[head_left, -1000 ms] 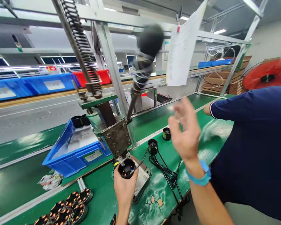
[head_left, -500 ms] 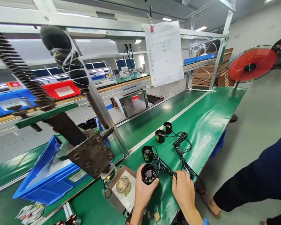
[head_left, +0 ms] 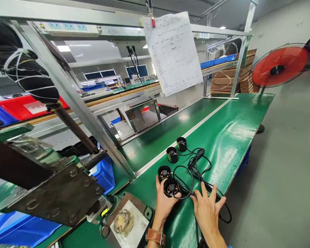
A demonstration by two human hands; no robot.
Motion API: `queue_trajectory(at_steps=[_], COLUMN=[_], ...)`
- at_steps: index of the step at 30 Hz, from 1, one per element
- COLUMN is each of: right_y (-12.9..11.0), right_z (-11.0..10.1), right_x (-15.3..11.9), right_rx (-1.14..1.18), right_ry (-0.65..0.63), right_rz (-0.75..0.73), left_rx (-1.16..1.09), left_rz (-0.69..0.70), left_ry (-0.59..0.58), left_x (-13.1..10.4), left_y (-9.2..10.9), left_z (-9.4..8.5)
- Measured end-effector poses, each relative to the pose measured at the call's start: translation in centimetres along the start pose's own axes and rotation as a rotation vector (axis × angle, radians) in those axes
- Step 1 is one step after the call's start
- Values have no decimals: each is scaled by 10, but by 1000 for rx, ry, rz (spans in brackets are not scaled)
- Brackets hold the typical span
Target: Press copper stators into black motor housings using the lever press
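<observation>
My left hand (head_left: 164,198) is wrapped round a black cylindrical motor (head_left: 171,187), whose open top shows copper windings and a dark centre. A second black motor (head_left: 164,172) stands right behind it, touching or nearly so. Farther back, two more, a black motor (head_left: 172,155) and another motor (head_left: 181,144), stand upright with green marks on their sides. Long black cables (head_left: 196,160) run from the motors and lie bundled on the green bench. Over the near end of these cables my right hand (head_left: 206,205) rests with its fingers spread, touching them.
Left of my hands is a press base with a white plate (head_left: 134,224) and a round taped block (head_left: 123,222). The dark press head (head_left: 59,199) overhangs it. A blue bin (head_left: 23,229) sits beyond. Paper sheets (head_left: 174,55) hang from the frame; a red fan (head_left: 279,69) stands right.
My left hand has set the held motor closer to the one behind. My right hand's fingers have spread over the cables. The view has shifted right, and the person at the right is out of view.
</observation>
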State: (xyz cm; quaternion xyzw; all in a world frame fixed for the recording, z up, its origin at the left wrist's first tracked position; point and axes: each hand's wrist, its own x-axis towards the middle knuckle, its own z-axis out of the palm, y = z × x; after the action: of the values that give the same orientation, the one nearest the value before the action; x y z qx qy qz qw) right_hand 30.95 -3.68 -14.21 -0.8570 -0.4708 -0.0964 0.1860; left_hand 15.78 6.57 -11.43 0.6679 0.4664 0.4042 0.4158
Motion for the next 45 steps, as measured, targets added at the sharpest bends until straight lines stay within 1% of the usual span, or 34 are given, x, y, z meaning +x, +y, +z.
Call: queue_trajectory(at_steps=[3, 6, 8, 10, 13, 16, 17, 19, 21, 23, 26, 29, 32, 35, 38, 40, 42, 43, 44, 45], right_y=[15, 28, 35, 43, 56, 59, 55, 39, 18, -3, -28, -51, -76, -102, -119, -118, -101, -86, -68, -47], right_z=[4, 4, 4, 4, 4, 7, 9, 17, 28, 37, 43, 39, 34, 33, 32, 28, 21, 15, 8, -2], right_x=[20, 39, 50, 61, 85, 121, 134, 157, 172, 176, 163, 140, 127, 136, 162, 179, 187, 184, 175, 159], right_rx=[0, 41, 129, 265, 415, 458, 465, 464, 453, 446, 461, 496, 536, 572, 618, 671, 739, 773, 804, 830], right_ry=[10, -34, -70, -119, -163, -101, -72, -34, -31, -34, -13, 5, -22, -92, -189, -250, -273, -260, -228, -175], right_rz=[19, 13, -22, -60, -74, -44, -38, -41, -51, -50, -96, -259, -471, -650, -777, -819, -787, -736, -662, -562], left_rx=[-84, -110, -137, -184, -236, -256, -266, -287, -301, -283, -229, -200, -226, -231, -214, -202, -190, -182, -174, -168], left_rz=[8, 24, 33, 20, -27, -34, -28, -21, -21, -32, -57, -88, -102, -121, -97, -63, -46, -43, -41, -40], left_ry=[-52, -54, -47, -44, -36, -14, -7, 25, 98, 190, 288, 310, 303, 284, 232, 182, 145, 136, 132, 132], left_x=[16, 33, 43, 52, 57, 49, 44, 32, 19, 7, -8, -20, -27, -24, -14, -8, -3, -2, -1, -1], left_y=[10, 18, 22, 23, 22, 21, 21, 19, 16, 10, 0, -8, -12, -15, -16, -15, -14, -14, -13, -13], left_z=[22, 44, 55, 62, 65, 61, 59, 53, 46, 38, 25, 16, 14, 16, 19, 21, 22, 23, 23, 23])
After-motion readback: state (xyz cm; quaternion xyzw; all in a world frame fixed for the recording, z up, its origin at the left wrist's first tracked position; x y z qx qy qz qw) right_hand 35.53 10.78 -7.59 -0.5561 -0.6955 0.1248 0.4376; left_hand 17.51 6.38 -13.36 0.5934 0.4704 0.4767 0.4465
